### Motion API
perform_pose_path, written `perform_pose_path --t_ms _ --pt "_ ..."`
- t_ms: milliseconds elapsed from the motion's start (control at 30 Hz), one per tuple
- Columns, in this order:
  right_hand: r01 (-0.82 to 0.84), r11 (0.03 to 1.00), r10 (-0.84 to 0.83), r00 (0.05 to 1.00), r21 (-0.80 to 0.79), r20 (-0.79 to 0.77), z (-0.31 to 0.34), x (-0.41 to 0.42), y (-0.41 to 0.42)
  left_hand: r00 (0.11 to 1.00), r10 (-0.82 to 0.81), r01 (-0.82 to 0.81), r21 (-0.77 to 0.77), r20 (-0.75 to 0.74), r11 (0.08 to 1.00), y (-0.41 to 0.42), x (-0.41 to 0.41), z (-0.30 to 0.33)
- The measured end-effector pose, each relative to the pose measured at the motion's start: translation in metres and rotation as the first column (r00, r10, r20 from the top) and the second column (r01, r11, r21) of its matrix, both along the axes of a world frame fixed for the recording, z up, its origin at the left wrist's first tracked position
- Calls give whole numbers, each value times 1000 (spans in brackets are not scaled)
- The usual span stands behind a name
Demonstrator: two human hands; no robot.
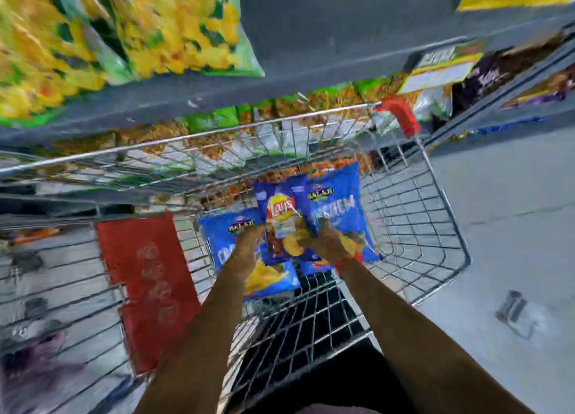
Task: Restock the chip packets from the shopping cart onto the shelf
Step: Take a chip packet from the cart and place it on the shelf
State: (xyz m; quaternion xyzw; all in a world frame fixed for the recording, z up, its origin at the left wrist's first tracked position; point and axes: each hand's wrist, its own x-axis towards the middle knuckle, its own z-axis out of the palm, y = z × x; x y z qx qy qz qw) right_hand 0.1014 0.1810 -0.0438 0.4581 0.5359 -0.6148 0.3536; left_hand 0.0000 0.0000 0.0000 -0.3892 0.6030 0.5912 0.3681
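Head view: left hand (pixel 245 248) and right hand (pixel 323 242) both grasp blue chip packets (pixel 337 205) inside the silver wire shopping cart (pixel 429 214).

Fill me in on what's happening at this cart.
A person is leaning over a wire shopping cart parked against a snack shelf. Both hands are down among the blue chip packets: the left hand and right hand flank a Lay's packet lying on top of two larger blue packets. The picture is blurred, so whether they grip it yet is unclear.
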Motion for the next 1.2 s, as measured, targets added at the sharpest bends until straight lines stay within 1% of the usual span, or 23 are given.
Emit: perform_pose_path --t_ms 33,67,100,200,233,267,300,367,400,433,467,500,533,567,600,633,667,700,767,867,1000,1100,1200 --pt "-66 998 66 997 -8 -27 3 -16 -2 998 -53 53 -16 -39 998 4 -2 -7" --pt "-154 987 156 987 37 -44 2 -32 -5 995 -97 96 -52 -26 994 6 -6 -13" --pt "-155 987 158 981 35 -110 11 -51 -12 996 -93 93 -54 -6 994 8 -9 -15" --pt "-246 953 267 958 177 -108 -22 -76 -19 994 -113 113 -24 -3 993 13 -13 -25" --pt "-309 925 329 943 221 -56 -28 -71 -19 991 -134 134 -12 -16 991 13 -10 -27" --pt "-302 935 318 946 184 -60 -62 -55 -15 986 -166 166 -16 -21 986 15 -9 -25" --pt "-370 912 375 927 179 9 -73 -50 -9 983 -180 179 -20 -28 984 15 -6 -22" --pt "-378 912 376 926 156 42 -66 -49 -4 977 -211 211 -9 -42 977 11 -1 -19" --pt "-405 906 407 913 126 7 -116 -37 10 972 -228 230 16 -56 973 9 2 -14" --pt "-436 891 444 895 128 -39 -135 -35 19 967 -237 242 39 -95 970 7 5 -9" --pt "-500 860 503 864 104 -8 -142 -35 28 964 -235 243 50 -126 969 4 8 1" --pt "-457 886 457 889 77 17 -117 -46 28 958 -231 242 45 -168 969 2 11 9" --pt "-453 887 457 889 83 -24 -121 -49 34 951 -230 240 25 -205 971 -2 12 18" --pt "-439 893 449 883 101 -137 -118 -55 31 941 -218 230 17 -259 973 -5 14 28" --pt "-439 895 445 863 84 -240 -78 -67 22 932 -202 216 12 -302 976 -8 15 40" --pt "-419 898 440 840 136 -316 -4 -77 7 917 -185 199 4 -353 980 -11 15 53" --pt "-359 922 386 840 141 -383 65 -83 -9 904 -157 177 15 -397 984 -14 15 71" --pt "-354 923 383 814 150 -438 95 -83 -15 890 -122 148 24 -439 989 -18 15 87" --pt "-341 929 363 768 142 -527 140 -86 -26 851 -70 104 36 -520 994 -26 15 122" --pt "-322 911 412 722 257 -556 197 -93 -40 749 -31 78 41 -662 996 -41 11 180" --pt "-227 895 443 558 385 -702 282 -105 -65 566 4 31 26 -825 999 -59 3 265" --pt "-144 912 409 400 385 -820 340 -115 -84 426 30 -41 13 -904 999 -77 -6 320" --pt "-59 911 409 271 409 -871 397 -127 -103 302 29 -126 -10 -953 992 -94 -17 373"
